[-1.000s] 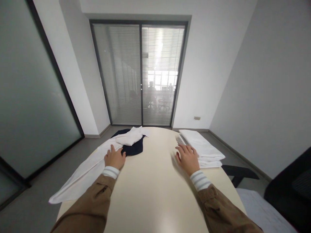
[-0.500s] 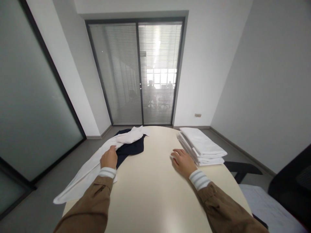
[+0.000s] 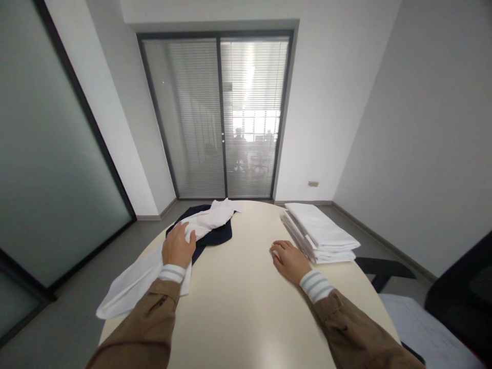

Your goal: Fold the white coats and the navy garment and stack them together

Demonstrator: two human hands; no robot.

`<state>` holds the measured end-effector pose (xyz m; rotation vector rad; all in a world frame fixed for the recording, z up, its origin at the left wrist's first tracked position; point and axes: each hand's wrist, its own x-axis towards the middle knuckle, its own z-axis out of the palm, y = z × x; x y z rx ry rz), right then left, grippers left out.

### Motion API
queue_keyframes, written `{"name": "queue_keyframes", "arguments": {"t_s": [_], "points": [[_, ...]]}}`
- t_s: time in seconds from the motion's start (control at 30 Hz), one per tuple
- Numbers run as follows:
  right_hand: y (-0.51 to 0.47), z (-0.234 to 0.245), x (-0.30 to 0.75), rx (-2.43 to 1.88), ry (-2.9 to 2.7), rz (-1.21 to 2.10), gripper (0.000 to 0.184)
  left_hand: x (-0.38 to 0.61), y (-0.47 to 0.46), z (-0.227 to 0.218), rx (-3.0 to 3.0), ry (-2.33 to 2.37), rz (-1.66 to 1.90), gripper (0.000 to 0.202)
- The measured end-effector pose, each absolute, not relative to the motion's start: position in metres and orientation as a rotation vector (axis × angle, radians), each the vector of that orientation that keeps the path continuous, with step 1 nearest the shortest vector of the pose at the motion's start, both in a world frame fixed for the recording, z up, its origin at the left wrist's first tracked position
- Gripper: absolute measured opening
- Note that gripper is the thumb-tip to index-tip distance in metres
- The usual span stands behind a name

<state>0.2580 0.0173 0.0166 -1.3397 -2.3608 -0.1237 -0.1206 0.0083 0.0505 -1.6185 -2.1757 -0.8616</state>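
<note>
My left hand [image 3: 177, 247] lies on a long white cloth [image 3: 134, 279] at the left side of the oval cream table [image 3: 238, 307], its fingers closed on a bunched fold. The cloth runs from the table's left edge up over a dark navy garment [image 3: 217, 236] near the far end. My right hand [image 3: 288, 260] rests on the bare tabletop with its fingers curled in and nothing in them. It sits just left of a stack of folded white cloths [image 3: 323, 233].
A black chair [image 3: 461, 302] stands at the right, with a dark low seat [image 3: 384, 267] beside the table. Glass doors with blinds [image 3: 219, 118] close the far wall. A frosted glass partition [image 3: 46, 154] lines the left side.
My left hand took hold of the white cloth and drew it rightward onto the table. My right hand pulled back from the folded stack and curled its fingers.
</note>
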Motion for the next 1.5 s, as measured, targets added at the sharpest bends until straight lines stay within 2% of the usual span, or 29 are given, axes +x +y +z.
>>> {"name": "queue_keyframes", "arguments": {"t_s": [0.1,0.17,0.43,0.63,0.77,0.87,1.03,1.13,1.2,1.5], "points": [[0.017,0.016,0.259,-1.340,-2.361,-0.116,0.022,-0.133,0.016,0.042,-1.535,-2.457,-0.821,0.073],[0.017,0.015,0.259,-1.342,-2.361,-0.108,0.022,-0.139,0.019,0.036,-1.570,-2.595,-0.727,0.079],[0.017,0.015,0.259,-1.317,-2.359,-0.078,0.022,-0.137,0.019,0.036,-1.732,-2.527,-0.464,0.042],[0.016,0.017,0.257,-1.306,-2.361,-0.067,0.022,-0.113,0.004,0.051,-1.660,-2.159,-0.604,0.034],[0.016,0.017,0.257,-1.300,-2.369,-0.035,0.024,-0.085,-0.009,0.060,-1.845,-1.764,-0.744,0.029],[0.017,0.013,0.259,-1.308,-2.360,-0.005,0.036,-0.055,-0.017,0.055,-2.089,-1.396,-0.795,0.021],[0.018,0.010,0.261,-1.259,-2.334,0.157,0.074,-0.014,-0.027,0.038,-2.451,-0.922,-0.716,0.009],[0.015,0.013,0.257,-1.171,-2.382,0.223,0.082,-0.007,-0.028,0.033,-2.546,-0.846,-0.644,0.006],[0.013,0.015,0.251,-1.104,-2.438,0.213,0.077,-0.006,-0.029,0.032,-2.581,-0.824,-0.615,0.007],[0.006,0.023,0.234,-1.125,-2.473,0.140,0.030,0.007,-0.039,0.030,-2.729,-0.696,-0.619,0.011]]}}
